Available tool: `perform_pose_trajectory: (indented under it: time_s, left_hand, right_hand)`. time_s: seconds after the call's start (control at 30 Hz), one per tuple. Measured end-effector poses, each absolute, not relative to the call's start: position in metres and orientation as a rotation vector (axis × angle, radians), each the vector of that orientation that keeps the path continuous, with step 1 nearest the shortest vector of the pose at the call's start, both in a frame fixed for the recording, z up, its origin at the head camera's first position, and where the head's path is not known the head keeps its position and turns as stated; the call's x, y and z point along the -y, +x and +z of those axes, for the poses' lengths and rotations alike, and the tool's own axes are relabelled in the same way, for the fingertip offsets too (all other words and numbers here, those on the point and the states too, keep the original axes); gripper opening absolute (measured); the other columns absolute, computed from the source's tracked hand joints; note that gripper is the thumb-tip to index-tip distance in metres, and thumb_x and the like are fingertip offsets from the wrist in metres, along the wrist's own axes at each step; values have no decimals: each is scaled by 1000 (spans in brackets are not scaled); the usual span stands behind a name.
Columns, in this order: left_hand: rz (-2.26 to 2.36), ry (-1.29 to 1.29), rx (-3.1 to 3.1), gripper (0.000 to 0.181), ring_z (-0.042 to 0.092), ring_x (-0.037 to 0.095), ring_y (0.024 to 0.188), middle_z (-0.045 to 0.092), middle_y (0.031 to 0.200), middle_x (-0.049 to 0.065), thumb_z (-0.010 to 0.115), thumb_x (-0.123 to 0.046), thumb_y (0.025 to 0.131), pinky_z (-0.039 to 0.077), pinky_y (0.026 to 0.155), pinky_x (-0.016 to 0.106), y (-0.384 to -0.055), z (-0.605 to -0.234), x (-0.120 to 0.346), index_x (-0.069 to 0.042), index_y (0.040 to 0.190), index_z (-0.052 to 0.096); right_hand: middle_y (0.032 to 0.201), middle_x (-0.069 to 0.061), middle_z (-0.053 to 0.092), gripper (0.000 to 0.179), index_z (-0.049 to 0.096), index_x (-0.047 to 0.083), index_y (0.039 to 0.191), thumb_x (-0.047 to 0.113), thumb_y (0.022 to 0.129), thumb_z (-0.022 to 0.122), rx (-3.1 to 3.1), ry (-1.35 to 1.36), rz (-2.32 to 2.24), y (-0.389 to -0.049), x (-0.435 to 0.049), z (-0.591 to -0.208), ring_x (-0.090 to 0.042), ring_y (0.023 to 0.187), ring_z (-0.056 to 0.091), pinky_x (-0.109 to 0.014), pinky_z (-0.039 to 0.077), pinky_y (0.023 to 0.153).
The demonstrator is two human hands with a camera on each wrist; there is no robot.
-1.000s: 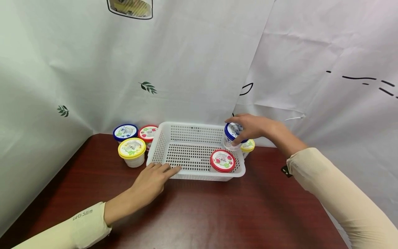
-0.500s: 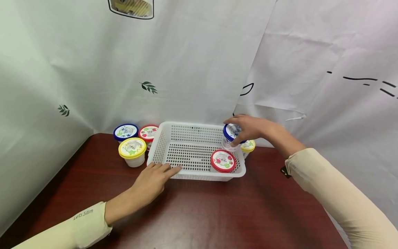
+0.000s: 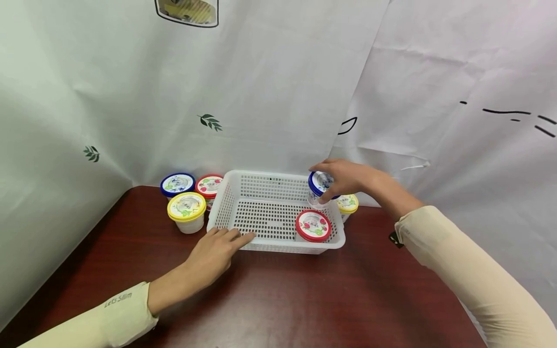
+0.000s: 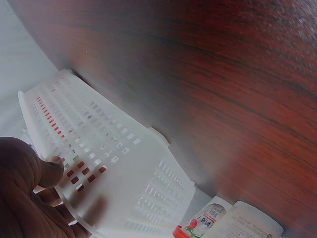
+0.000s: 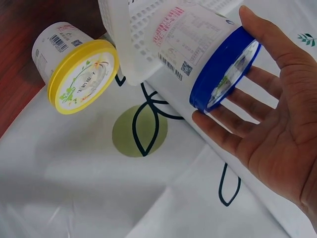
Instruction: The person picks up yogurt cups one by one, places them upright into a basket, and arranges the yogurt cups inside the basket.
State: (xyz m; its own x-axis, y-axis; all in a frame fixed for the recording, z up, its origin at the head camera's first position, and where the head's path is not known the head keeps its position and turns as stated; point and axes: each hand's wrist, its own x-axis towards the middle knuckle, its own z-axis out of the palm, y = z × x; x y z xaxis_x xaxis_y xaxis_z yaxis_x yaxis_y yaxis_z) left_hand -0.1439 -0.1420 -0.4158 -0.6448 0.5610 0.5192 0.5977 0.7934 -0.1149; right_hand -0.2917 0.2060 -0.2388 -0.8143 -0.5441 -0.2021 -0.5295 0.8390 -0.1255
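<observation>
A white perforated plastic basket sits on the table. My left hand is at its front left corner, fingers hooked over the rim and thumb along the front edge. My right hand grips a blue-lidded tub by the lid, thumb on one side and fingers on the other. That tub is upright at the basket's back right corner. In front of it in the basket is a red-lidded tub. A yellow-lidded tub stands just outside the basket's right end, partly hidden in the head view.
Left of the basket stand a second blue-lidded tub, a red-lidded tub and a yellow-lidded tub, close together. A patterned white cloth hangs behind the dark red-brown table.
My right hand has moved slightly left with the blue-lidded tub, away from the basket's right end. My left hand keeps its place on the rim. The head view has shifted a little.
</observation>
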Motion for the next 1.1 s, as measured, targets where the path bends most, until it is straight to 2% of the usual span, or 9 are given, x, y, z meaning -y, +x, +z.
perform_pose_trajectory:
  time_s: [0.37,0.73,1.1]
  left_hand:
    - [-89,-858,2449,61,72,24,88,76,104,0,74,10,85,54,79,39,-142,-415,142,-22,137,79]
    - [-95,-864,2430,61,72,23,87,75,102,0,74,10,85,53,77,38,-143,-416,142,-22,136,79]
    - [-90,-863,2442,60,72,23,87,75,101,1,75,10,86,51,75,38,-144,-414,142,-22,136,79]
  right_hand:
    - [174,-21,48,96,49,16,171,43,91,93,-2810,-820,-44,-294,-202,-247,-45,158,49,-67,44,128]
    - [178,-20,43,98,46,17,173,44,92,93,-2809,-805,-31,-294,-198,-251,-47,163,44,-68,44,128]
    - [175,-21,47,97,47,16,172,44,91,93,-2832,-814,-32,-297,-196,-251,-45,156,52,-65,47,125]
